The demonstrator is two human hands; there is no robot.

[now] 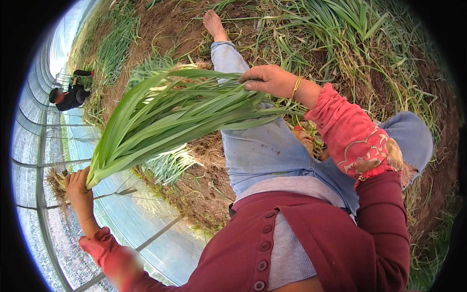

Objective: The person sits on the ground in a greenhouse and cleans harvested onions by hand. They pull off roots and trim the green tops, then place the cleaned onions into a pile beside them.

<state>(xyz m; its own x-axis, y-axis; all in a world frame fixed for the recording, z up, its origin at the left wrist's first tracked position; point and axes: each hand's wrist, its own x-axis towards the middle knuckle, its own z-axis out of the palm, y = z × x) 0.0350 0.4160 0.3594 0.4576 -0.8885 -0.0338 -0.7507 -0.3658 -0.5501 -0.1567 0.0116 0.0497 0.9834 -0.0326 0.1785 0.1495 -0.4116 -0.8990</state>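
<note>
My left hand [78, 193] grips a bunch of leek-like greens [157, 116] around the pale stalk bases at the left. Tangled brown roots [56, 182] stick out beyond that fist. The long flat leaves stretch across to the right, above my outstretched leg in jeans [262, 146]. At their far tips is my right hand [271, 80], thumb and fingers bent against the upper leaf ends. Whether those fingers pinch a leaf is hard to see. A yellow bangle [296, 87] circles the right wrist.
Pulled greens [173, 162] lie on the soil by my leg, pale ends toward me. More cut leaves [328, 33] cover the ground at upper right. A plastic greenhouse wall [146, 219] with metal ribs curves along the left. Another person [69, 96] is farther off at upper left.
</note>
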